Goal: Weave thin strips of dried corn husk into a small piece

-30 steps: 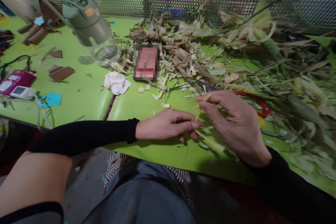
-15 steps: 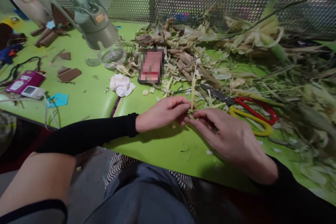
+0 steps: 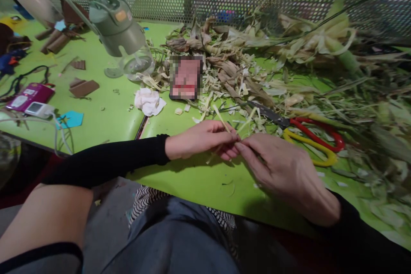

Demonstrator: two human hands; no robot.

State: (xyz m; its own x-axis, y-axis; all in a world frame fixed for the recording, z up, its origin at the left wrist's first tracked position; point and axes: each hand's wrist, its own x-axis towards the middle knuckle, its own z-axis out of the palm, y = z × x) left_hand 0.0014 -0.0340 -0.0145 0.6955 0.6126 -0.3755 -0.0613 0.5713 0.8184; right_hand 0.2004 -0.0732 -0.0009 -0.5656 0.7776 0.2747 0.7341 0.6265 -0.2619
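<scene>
Over the front of the green table, my left hand (image 3: 205, 139) and my right hand (image 3: 279, 165) meet fingertip to fingertip. Both pinch a small piece made of pale corn husk strips (image 3: 222, 119). Loose strip ends stick up and outward from between the fingers, and one pokes out below my left hand. The piece's middle is mostly covered by my fingertips. Just beyond my right hand lie scissors (image 3: 284, 123) with one red and one yellow handle loop, their blades pointing left into husk scraps.
A heap of dry and green corn husks (image 3: 244, 60) spreads over the back and right of the green table (image 3: 186, 188). A phone with a blurred screen (image 3: 186, 78), crumpled tissue (image 3: 148, 102), a clear bottle (image 3: 118, 30), a purple box (image 3: 30, 98) and cardboard scraps (image 3: 84, 88) lie further left.
The strip that stood upright between my hands now leans left, and another leans right. My fingertips have drawn closer together around the piece. The view has shifted slightly.
</scene>
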